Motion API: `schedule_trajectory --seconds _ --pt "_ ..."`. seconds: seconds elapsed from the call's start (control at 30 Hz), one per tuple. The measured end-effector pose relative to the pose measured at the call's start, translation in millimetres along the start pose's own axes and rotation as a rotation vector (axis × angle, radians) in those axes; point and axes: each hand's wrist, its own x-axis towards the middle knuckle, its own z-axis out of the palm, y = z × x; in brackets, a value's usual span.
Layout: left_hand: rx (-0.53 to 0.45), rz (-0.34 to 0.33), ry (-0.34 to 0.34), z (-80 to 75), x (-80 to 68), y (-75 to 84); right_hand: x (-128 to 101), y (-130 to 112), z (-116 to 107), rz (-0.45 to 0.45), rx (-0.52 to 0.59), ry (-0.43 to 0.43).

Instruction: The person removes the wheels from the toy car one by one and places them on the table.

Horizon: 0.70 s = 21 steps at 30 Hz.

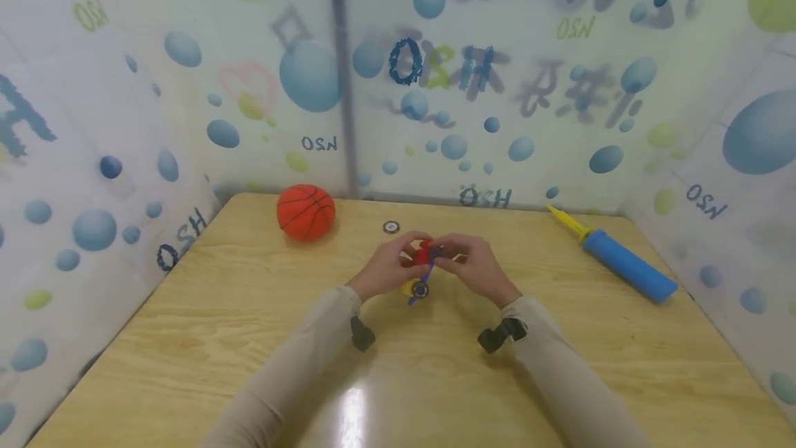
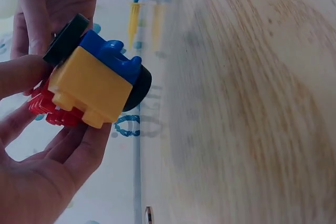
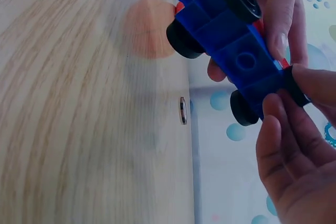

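Observation:
A toy car (image 1: 421,289) of building bricks is held up above the table between both hands. Its blue base (image 3: 239,51) with black wheels faces the right wrist camera, a hook on one end. In the left wrist view a yellow brick (image 2: 92,85) and red bricks (image 2: 55,109) sit on that base. My left hand (image 1: 390,265) grips the car by its brick side, thumb near a wheel. With fingers and thumb, my right hand (image 1: 475,265) pinches the other end of the base around a wheel (image 3: 294,85). The fingers partly hide the red bricks.
On the wooden table (image 1: 249,365), a red basketball (image 1: 306,213) lies at the back left. A small round disc (image 1: 391,227) lies beyond the hands. At the right is a blue hand pump (image 1: 628,265) with a yellow nozzle. Printed walls (image 1: 398,123) enclose the table's back and sides.

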Motion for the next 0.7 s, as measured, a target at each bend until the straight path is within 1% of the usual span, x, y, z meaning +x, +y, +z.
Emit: schedule_trajectory --seconds 0.1,0.2,0.37,0.43,0.53,0.7 --pt "-0.012 0.009 0.006 1.5 0.1 0.2 0.7 0.5 1.7 0.001 0.014 0.0" --pt "-0.042 -0.003 -0.004 2.7 0.8 -0.2 1.3 0.4 2.3 -0.003 0.022 0.001" --pt "-0.1 -0.071 -0.015 3.1 2.3 -2.7 3.0 -1.9 2.4 0.002 -0.001 0.002" --pt "-0.114 -0.088 -0.014 3.9 3.5 -3.5 3.6 -1.5 2.4 0.002 -0.009 0.005" --pt "-0.117 -0.101 -0.007 5.9 4.7 -3.4 4.2 0.1 3.1 0.006 -0.007 0.013" --pt "-0.086 -0.124 0.03 8.2 3.1 1.6 4.6 1.5 5.2 0.001 -0.004 0.038"
